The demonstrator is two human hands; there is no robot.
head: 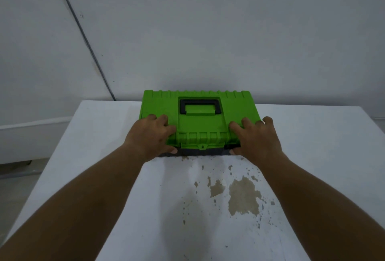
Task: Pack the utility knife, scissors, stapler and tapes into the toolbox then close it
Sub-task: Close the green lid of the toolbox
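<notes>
Toolbox (200, 123) sits at the far edge of the white table (312, 156), roughly centred, green lid down over the dark base and black handle (200, 106) folded flat in its recess. The left hand (150, 137) grips the near left corner, fingers spread on the lid, thumb against the base; the right hand (253, 137) mirrors it at the near right corner. No knife, scissors, stapler or tapes show, so they are presumably inside. The green latch (202, 146) at the near front middle looks like the remaining job: press both corners evenly, then snap it fully home.
</notes>
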